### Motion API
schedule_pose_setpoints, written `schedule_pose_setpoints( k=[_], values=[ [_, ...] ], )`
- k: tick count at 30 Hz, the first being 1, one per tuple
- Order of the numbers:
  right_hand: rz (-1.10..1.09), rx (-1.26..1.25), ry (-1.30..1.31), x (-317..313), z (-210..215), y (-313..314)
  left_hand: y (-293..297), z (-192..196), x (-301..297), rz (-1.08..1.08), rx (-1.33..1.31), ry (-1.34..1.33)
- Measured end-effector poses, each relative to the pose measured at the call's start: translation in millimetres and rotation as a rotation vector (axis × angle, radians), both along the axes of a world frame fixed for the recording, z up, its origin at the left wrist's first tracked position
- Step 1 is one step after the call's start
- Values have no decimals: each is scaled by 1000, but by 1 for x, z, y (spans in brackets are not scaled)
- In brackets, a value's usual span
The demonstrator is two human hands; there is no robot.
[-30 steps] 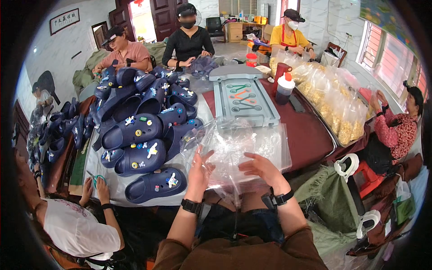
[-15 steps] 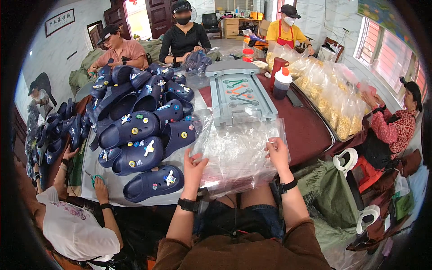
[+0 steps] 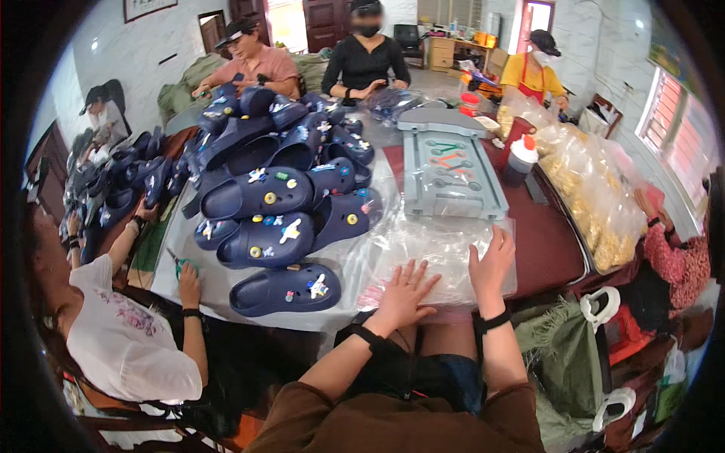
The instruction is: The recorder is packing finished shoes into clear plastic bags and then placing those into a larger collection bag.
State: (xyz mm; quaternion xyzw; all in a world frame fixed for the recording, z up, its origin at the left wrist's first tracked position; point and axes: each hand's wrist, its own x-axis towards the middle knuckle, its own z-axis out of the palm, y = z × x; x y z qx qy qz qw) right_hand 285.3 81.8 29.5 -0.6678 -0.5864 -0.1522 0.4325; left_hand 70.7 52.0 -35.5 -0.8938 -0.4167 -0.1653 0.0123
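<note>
Clear plastic bags (image 3: 430, 243) lie flat at the table's near edge, in front of a grey plastic folding stool (image 3: 455, 177). My left hand (image 3: 408, 293) rests palm down on their near part, fingers spread. At the bags' right side my right hand (image 3: 492, 260) touches them with its fingers stretched out and thumb apart. Neither hand holds anything. Just left of the bags is a big pile of navy clogs (image 3: 268, 189) with small coloured charms. One navy clog (image 3: 285, 288) lies apart at the near edge, closest to my left hand.
A dark bottle with a white and orange top (image 3: 521, 161) stands right of the stool, beside a red mug (image 3: 515, 136). A tray holds bags of yellowish pieces (image 3: 593, 196). At left, a co-worker's hand holds green-handled scissors (image 3: 181, 266). Other people sit around the table.
My left hand has moved right and come down flat onto the bags. My right hand has opened out at their right side. The whole view has shifted, with the table appearing farther right.
</note>
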Motion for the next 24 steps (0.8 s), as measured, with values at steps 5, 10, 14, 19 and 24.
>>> schedule_pose_setpoints(
  k=[5, 10, 14, 19, 24],
  values=[
    [906, -177, 124, -103, 27, -41, 1, -4, 1, 64, -28, 228],
    [1554, -199, -178, -208, 57, -73, 7, -9, 2, -56, -36, -49],
    [1677, -274, -408, -265, 49, -75, 5, -7, -1, -27, -59, -5],
    [1460, -44, -610, -306, 24, -66, 6, -13, -2, -64, -35, -75],
    [1147, -70, -712, -317, 11, -66, 6, -15, -2, -69, -35, -133]
  ],
)
